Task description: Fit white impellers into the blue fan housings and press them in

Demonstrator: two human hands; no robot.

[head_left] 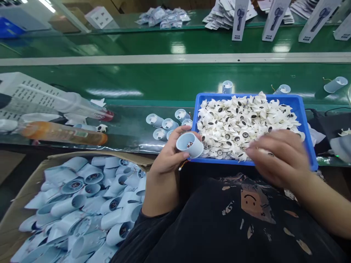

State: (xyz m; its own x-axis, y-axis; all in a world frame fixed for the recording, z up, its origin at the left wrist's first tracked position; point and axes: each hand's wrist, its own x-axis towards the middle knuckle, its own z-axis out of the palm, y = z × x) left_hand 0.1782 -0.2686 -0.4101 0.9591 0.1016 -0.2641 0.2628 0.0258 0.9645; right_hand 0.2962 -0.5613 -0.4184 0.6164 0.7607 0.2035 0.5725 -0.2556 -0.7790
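My left hand (171, 153) is closed around a light-blue cylindrical housing (194, 147), its open end tilted up toward me. Inside the housing a small motor part with reddish spots shows, and a thin yellow wire hangs beneath it. My right hand (279, 160), blurred by motion, is over the front right of a blue tray (201, 96) heaped with small white fan wheels (233, 124) with dark hubs. Its thumb and fingers come together in a pinch; a whitish bit shows between them, but whether it is held is unclear.
A cardboard box (30, 182) full of blue housings (90, 215) stands at lower left. Several housings (168, 124) stand left of the tray, others on the green belt (153, 80) behind. Bottles (65, 133) lie at left. Printed boxes (275, 18) line the back shelf.
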